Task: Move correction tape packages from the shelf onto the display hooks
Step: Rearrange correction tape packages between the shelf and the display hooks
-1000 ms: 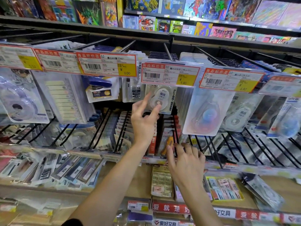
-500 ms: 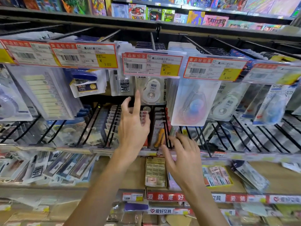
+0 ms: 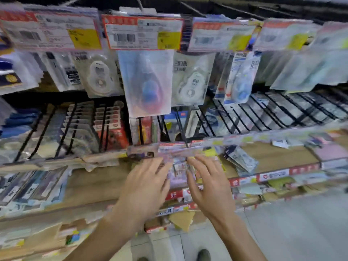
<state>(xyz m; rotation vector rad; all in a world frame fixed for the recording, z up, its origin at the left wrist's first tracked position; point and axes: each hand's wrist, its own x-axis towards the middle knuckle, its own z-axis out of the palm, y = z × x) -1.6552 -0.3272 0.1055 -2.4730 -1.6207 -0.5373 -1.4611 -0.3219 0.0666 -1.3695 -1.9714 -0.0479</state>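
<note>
Far left: I see flat packs (image 3: 28, 187) with "INK" on them lying on the wooden shelf (image 3: 90, 183).
Price tags: a row of red and yellow price tags (image 3: 143, 32) hangs along the top, all blurry.
Hooks, left part: a clear pack with a white correction tape (image 3: 98, 76) hangs under the tags, near the left tag.
Hooks, middle: a bigger clear pack with a blue and pink correction tape (image 3: 148, 83) hangs just to the right of it, in front.
Next one: another white correction tape pack (image 3: 192, 80) hangs beside that.
Black wire racks: black wire racks (image 3: 244, 117) stand under the hanging packs, with small packs between the wires.
My left hand: my left hand (image 3: 145, 187) reaches toward the shelf, fingers (image 3: 160, 166) spread and mostly straight, gripping nothing that I can see.
Between my hands: a small clear pack (image 3: 178, 172) lies on the shelf there. It is too blurry to tell what is in it, or if my fingers touch it.
My right hand: my right hand (image 3: 209, 187) is just beside the left one, fingers spread loose, holding nothing.
Right of my hands: one correction tape pack (image 3: 241, 159) lies tilted on the shelf, near my right hand but apart from it.
Down low: a dark shoe (image 3: 203, 255) stands on the pale floor.
</note>
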